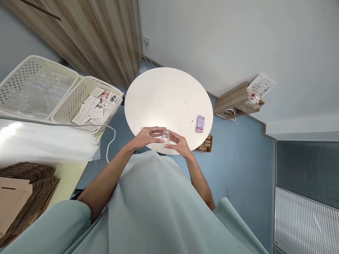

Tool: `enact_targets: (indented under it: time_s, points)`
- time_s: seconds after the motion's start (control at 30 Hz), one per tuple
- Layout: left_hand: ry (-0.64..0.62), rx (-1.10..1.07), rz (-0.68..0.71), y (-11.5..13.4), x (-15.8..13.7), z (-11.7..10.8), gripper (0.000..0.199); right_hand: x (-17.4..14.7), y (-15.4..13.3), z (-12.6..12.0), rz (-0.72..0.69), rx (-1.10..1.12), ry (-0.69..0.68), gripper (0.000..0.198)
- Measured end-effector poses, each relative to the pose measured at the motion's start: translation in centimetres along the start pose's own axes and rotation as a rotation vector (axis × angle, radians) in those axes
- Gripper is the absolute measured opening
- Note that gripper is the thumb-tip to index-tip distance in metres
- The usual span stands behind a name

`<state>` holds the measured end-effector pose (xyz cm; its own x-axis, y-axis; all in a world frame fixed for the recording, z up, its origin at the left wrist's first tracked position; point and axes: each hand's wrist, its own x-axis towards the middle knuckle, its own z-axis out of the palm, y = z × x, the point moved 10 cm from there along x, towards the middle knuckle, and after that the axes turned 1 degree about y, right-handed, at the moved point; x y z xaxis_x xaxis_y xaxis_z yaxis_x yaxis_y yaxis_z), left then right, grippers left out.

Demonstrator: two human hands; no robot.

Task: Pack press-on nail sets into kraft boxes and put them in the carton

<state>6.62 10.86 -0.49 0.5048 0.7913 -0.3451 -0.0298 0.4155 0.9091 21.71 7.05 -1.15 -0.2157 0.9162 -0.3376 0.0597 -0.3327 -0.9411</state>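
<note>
Over the near edge of a round white table [169, 95], a small clear, see-through piece [165, 137] is held between both hands. It looks like thin plastic; its exact kind is too small to make out. My left hand [148, 137] grips it from the left, thumb below and fingers along the top. From the right, my right hand [178, 142] closes on it in the same way, thumb and fingers pinching. The fingertips of the two hands nearly meet around it.
A blurred purple item [200, 124] lies on the table's right side. To the left, baskets of clear packets [39, 91] and white cards [95, 109] stand near white sheets [47, 141] and stacked cardboard [23, 197]. A box [206, 144] sits below the table; a wooden shelf [235, 100] stands right.
</note>
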Motion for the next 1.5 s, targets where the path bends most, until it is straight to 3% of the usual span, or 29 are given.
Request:
enact_targets:
  time_s: [0.2, 0.4, 0.63, 0.8, 0.9, 1.0, 1.2, 1.33, 1.5]
  points:
    - [0.005, 0.027, -0.081, -1.0, 1.3, 0.6, 0.080, 0.0, 1.4, -2.0, 0.041, 0.102, 0.013, 0.094]
    - [-0.026, -0.024, -0.097, -1.1, 1.3, -0.1, 0.081, 0.0, 1.5, -2.9, 0.072, 0.171, -0.045, 0.074]
    - [-0.018, -0.227, -0.079, -1.7, 0.8, -1.0, 0.085, -0.2, 2.5, -6.6, 0.126, 0.070, 0.205, 0.059]
    - [-0.101, -0.245, -0.123, -2.2, 0.0, -0.5, 0.087, 0.3, 2.5, -7.7, 0.081, 0.025, 0.315, 0.056]
    - [-0.112, -0.198, -0.119, -2.2, -0.1, -0.8, 0.088, 1.0, 1.9, -7.2, 0.062, -0.028, 0.279, 0.053]
    - [-0.046, -0.101, -0.119, -2.4, 0.0, -1.9, 0.086, 2.1, 1.4, -5.7, 0.045, -0.080, 0.210, 0.048]
    - [0.020, -0.076, -0.193, -4.4, -1.1, -4.1, 0.074, 6.4, 1.6, -2.7, -0.016, -0.164, 0.169, 0.042]
    - [0.230, -0.200, -0.191, -6.1, -3.5, -7.9, 0.065, 9.7, 4.6, -1.9, 0.064, -0.243, 0.226, 0.039]
    - [0.483, -0.334, -0.170, -7.8, -8.1, -12.5, 0.055, 12.5, 9.6, 0.8, 0.210, -0.599, 0.145, 0.026]
